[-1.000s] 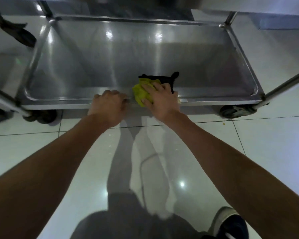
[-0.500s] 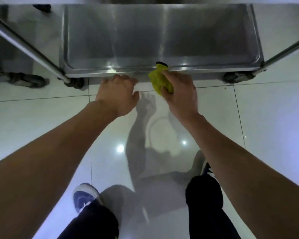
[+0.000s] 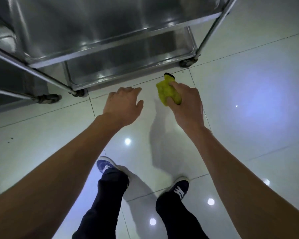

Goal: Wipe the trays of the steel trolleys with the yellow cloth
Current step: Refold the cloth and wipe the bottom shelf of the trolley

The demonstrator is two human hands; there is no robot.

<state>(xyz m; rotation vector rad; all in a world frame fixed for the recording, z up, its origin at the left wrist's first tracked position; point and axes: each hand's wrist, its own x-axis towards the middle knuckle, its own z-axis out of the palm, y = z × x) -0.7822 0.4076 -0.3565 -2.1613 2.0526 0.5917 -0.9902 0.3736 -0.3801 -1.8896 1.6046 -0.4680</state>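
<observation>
My right hand (image 3: 186, 104) grips the bunched yellow cloth (image 3: 167, 92), whose black edge pokes out at the top. It hangs in the air above the floor, just in front of the steel trolley's bottom tray (image 3: 128, 66). The trolley's upper tray (image 3: 93, 28) fills the top of the view, above the bottom one. My left hand (image 3: 123, 104) floats beside the right with its fingers loosely spread, holding nothing and touching nothing.
Another trolley's frame and castor (image 3: 48, 98) stand at the left. The wiped trolley's castors (image 3: 185, 63) rest on the glossy white tiled floor (image 3: 248, 100). My legs and blue shoes (image 3: 105, 165) are below the hands.
Both hands have come off the bottom tray's front rim and drawn back above the floor. The view has risen, so the upper tray now shows and my standing legs appear.
</observation>
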